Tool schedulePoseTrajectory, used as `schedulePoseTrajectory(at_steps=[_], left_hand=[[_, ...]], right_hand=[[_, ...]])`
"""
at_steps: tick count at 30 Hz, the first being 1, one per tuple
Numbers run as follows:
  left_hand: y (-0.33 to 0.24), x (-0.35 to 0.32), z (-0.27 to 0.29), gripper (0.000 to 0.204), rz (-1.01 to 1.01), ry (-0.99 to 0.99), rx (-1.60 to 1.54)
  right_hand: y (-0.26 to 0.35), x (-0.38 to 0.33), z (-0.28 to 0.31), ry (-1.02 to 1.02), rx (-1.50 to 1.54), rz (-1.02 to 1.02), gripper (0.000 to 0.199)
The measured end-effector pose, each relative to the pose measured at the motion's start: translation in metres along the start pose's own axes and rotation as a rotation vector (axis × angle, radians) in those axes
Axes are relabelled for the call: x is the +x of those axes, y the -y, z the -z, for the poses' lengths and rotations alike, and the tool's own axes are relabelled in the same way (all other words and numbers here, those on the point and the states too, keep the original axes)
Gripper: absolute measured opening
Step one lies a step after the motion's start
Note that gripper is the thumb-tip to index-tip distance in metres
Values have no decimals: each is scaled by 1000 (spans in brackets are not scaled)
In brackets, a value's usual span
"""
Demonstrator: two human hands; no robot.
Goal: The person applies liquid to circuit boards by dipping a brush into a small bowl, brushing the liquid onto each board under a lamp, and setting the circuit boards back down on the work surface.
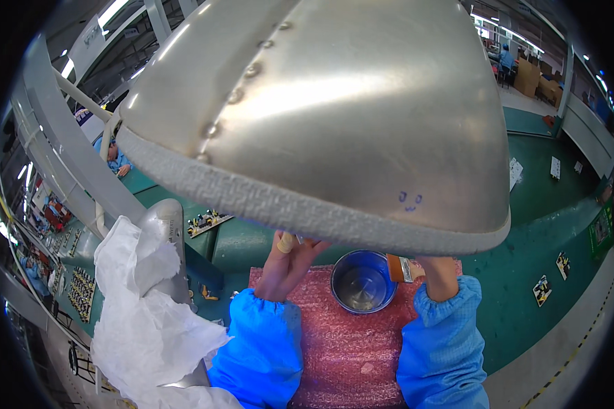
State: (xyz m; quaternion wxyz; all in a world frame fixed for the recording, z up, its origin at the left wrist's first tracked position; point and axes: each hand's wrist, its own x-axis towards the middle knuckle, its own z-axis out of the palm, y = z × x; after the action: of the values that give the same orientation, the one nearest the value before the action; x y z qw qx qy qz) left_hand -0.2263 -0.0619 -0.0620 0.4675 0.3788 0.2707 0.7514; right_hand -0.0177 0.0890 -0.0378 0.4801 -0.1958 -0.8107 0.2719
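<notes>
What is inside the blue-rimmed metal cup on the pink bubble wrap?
The metal cup looks empty, its bare shiny bottom showing. The big metal hood covers both hands' fingertips beyond it.

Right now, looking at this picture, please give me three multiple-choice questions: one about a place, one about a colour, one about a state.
1. Where does the metal cup stand?
A. on the pink bubble wrap
B. on the floor
C. on the crumpled white paper

2. What colour are the sleeves?
A. red
B. blue
C. yellow

3. What state is the cup in?
A. upright, open mouth up
B. lying on its side
C. covered by a lid

Answers:
1 A, pink wrap shows all round the cup.
2 B, both forearms wear blue cloth.
3 A, its bare inside is visible from above.
</notes>
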Motion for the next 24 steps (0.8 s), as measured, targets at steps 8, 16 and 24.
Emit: schedulePoseTrajectory(at_steps=[8, 16, 24], left_hand=[[-3, 0, -8, 57, -17, -106, -43], [3, 3, -2, 50, -8, -176, -36], [8, 3, -11, 54, 6, -184, -29]], right_hand=[[6, -4, 19, -15, -24, -9, 40], [1, -8, 19, -6, -38, 0, 41], [2, -22, 15, -5, -23, 14, 42]])
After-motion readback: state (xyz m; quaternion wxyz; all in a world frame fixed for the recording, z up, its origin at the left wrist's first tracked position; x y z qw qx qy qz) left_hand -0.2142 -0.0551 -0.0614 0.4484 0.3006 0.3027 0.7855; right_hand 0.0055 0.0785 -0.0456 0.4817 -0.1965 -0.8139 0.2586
